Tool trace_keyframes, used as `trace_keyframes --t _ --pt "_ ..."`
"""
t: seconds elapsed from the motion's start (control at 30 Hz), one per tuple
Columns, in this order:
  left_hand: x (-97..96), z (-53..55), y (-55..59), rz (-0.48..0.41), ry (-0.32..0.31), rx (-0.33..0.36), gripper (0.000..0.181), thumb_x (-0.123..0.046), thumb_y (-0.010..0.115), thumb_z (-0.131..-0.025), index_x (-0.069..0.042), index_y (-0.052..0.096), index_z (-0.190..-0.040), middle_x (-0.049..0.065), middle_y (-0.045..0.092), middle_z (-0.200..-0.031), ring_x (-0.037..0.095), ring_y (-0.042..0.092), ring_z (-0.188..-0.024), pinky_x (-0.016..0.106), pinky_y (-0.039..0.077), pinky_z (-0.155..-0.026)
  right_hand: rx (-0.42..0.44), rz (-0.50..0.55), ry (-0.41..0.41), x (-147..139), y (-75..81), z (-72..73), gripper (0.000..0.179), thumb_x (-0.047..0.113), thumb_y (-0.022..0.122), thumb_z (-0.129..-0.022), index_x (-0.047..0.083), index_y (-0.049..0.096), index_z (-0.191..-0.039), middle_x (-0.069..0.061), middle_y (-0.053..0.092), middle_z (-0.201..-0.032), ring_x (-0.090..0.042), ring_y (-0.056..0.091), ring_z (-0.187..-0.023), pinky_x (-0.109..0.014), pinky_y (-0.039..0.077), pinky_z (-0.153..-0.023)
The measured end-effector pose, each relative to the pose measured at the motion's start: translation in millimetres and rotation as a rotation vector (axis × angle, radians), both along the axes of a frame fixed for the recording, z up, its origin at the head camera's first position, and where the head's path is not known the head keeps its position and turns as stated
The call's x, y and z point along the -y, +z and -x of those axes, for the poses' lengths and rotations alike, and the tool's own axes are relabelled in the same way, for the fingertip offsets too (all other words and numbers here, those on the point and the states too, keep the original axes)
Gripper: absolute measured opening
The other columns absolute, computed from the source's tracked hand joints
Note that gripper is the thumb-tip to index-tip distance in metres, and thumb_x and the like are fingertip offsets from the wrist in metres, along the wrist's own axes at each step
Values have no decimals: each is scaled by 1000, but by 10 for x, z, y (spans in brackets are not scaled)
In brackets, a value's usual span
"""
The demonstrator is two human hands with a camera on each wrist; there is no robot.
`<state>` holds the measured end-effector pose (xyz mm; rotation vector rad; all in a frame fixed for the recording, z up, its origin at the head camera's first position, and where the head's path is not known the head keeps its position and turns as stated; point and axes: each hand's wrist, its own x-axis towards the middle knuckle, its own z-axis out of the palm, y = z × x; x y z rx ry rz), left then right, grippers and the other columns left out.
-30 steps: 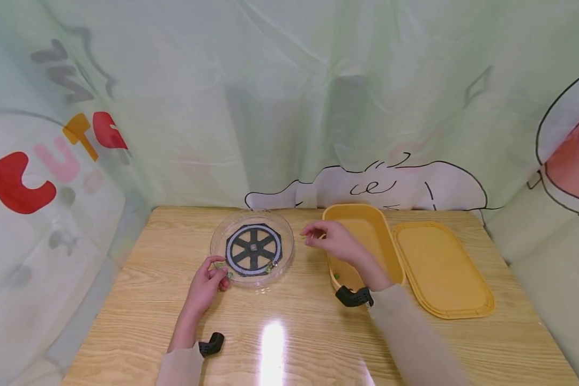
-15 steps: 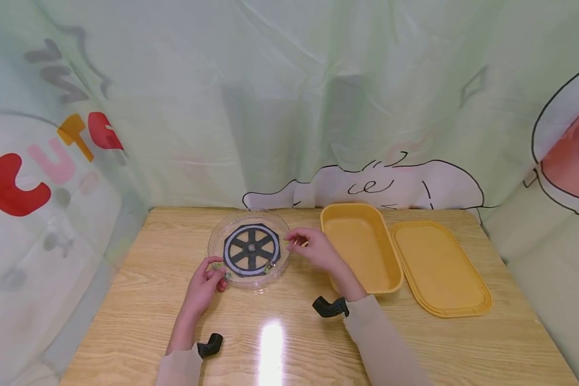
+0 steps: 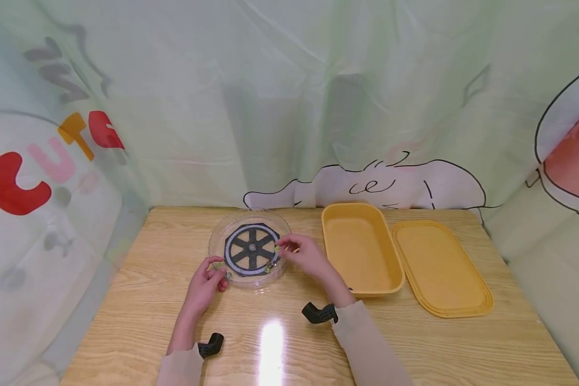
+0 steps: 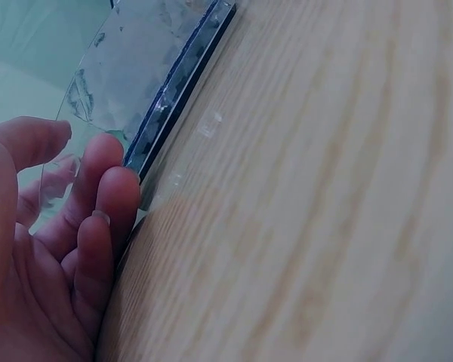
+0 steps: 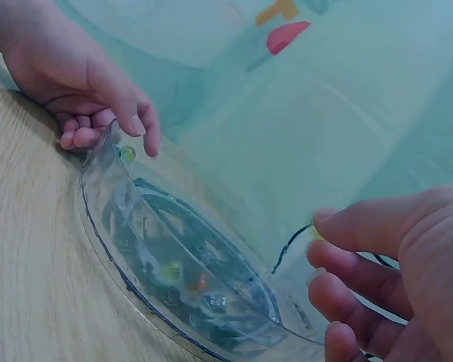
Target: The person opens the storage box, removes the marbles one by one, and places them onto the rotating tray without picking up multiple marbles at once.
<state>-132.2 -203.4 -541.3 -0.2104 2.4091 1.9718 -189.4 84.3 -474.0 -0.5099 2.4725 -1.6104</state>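
Note:
A clear round dish [image 3: 220, 234] with a black spoked wheel pattern stands on the wooden table. My left hand [image 3: 206, 284] grips its near-left rim, fingers curled at the edge [image 5: 98, 90] [image 4: 83, 219]. A green marble [image 5: 126, 154] lies just inside the rim by those fingers. My right hand [image 3: 281, 248] hovers over the dish's right rim and pinches a small yellow-green marble [image 5: 317, 233] between thumb and forefinger. A few marbles [image 5: 187, 276] lie in the dish [image 5: 113, 249] near its front edge [image 3: 269, 266].
An open yellow box [image 3: 362, 252] stands right of the dish, with its yellow lid [image 3: 439, 268] flat beside it. A pale printed curtain [image 3: 289, 107] closes off the back and both sides. Bare wood [image 3: 415, 348] runs along the near edge.
My right hand has moved left from above the yellow box to the dish's right rim, keeping the small marble pinched. The left hand and the dish have stayed put.

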Motion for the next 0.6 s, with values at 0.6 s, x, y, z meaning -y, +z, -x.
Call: trace_keyframes --t 0.6 --pt "-3 -9 4 -3 4 -9 26 -11 58 -101 -11 55 -127 12 62 -70 22 61 -63 29 53 -61 43 49 15 -65 44 -27 25 8 70 -93 0 69 -117 -2 69 -97 -20 59 -92 -29 51 -77"
